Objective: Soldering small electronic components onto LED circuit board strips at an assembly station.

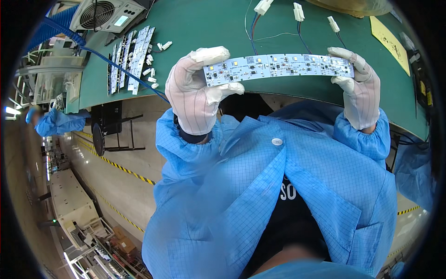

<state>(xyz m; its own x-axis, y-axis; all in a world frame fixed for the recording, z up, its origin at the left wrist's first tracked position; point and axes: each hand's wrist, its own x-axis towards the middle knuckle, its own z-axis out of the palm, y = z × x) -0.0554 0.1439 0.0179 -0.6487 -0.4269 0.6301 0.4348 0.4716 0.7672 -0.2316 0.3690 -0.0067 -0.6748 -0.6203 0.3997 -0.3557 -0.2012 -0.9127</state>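
Note:
A long white circuit board (283,66), dotted with small yellow LEDs and dark chips, is stretched between my two gloved hands over the front edge of the green table. My left hand (197,86) pinches its left end, thumb below and fingers above. At the opposite end, my right hand (361,86) grips the board in the same way. Wires topped by white plugs, a left plug (263,6), a middle plug (298,12) and a right plug (333,24), rise behind the board; whether they join it is hidden.
Several similar boards (139,56) lie at the left of the green table (195,23), with loose white connectors (151,72) beside them. A grey box with a fan (97,16) stands behind. A blue cable (116,65) crosses the boards. A yellow card (389,42) lies at right.

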